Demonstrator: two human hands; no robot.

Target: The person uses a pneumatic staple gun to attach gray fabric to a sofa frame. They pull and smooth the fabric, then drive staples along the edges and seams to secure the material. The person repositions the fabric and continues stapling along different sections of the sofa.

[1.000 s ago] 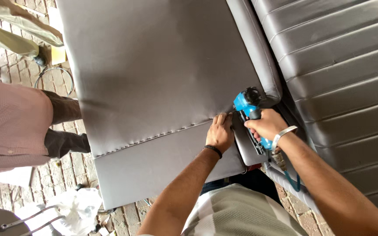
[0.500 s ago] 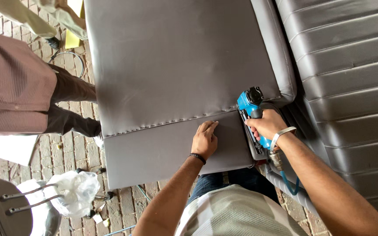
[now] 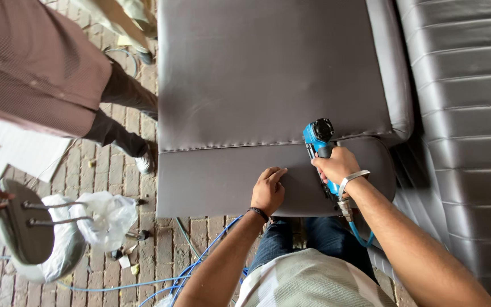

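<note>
A: Moved since the earlier frame: left hand (image 3: 268, 190) has slid left along the cushion (image 3: 268, 74), away from the stapler (image 3: 320, 149); it was hard against the tool and now sits apart from it. A bystander in dark trousers (image 3: 121, 108) has shifted right, closer to the cushion's edge.

B: Item one, cushion?

A: Grey vinyl, large, lying flat over the brick floor (image 3: 115, 187). A seam (image 3: 228, 146) runs across it; the narrow strip below that seam is nearest the person.

B: Left hand, state and reason?

A: Laid palm down on the strip, fingers together and slightly curled, holding nothing. Judged to be pressing the vinyl flat and taut beside the tool. Wrist straight, dark band on it, forearm reaching up from the lap.

B: Right hand?

A: Right hand (image 3: 336, 166) wrapped tight round the stapler's dark grip, wrist carrying a light strap. Blue tool head points at the seam, nose down near the cushion's rounded corner, presumably so the fastener lands on the seam line. Elbow out to the right, forearm angled in.

B: Hose?

A: Blue hose (image 3: 362, 236) drops from the handle past the knee; more blue line loops on the floor.

B: Remainder?

A: Ribbed grey panel (image 3: 467, 85) to the right. Stool seat (image 3: 26, 227) with metal legs lower left, plastic wrap (image 3: 106, 219) beside it, another person's hand at its edge.
</note>
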